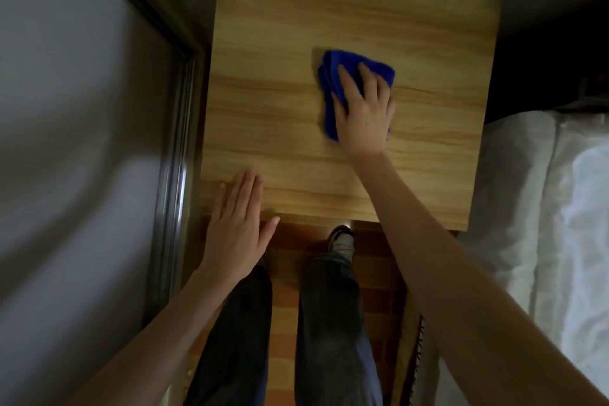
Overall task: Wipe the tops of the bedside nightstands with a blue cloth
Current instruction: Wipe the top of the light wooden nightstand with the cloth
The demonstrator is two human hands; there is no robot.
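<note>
A light wooden nightstand top (270, 53) fills the middle of the view. A folded blue cloth (329, 76) lies right of its centre. My right hand (364, 112) presses flat on the cloth, fingers spread, covering its near half. My left hand (237, 224) rests flat with fingers together on the near left corner of the nightstand, thumb hanging over the front edge. It holds nothing.
A grey wall and a metal door frame (174, 148) run along the left. A bed with white bedding (560, 208) stands at the right, close to the nightstand. My legs and a shoe (342, 241) stand on the reddish floor in front.
</note>
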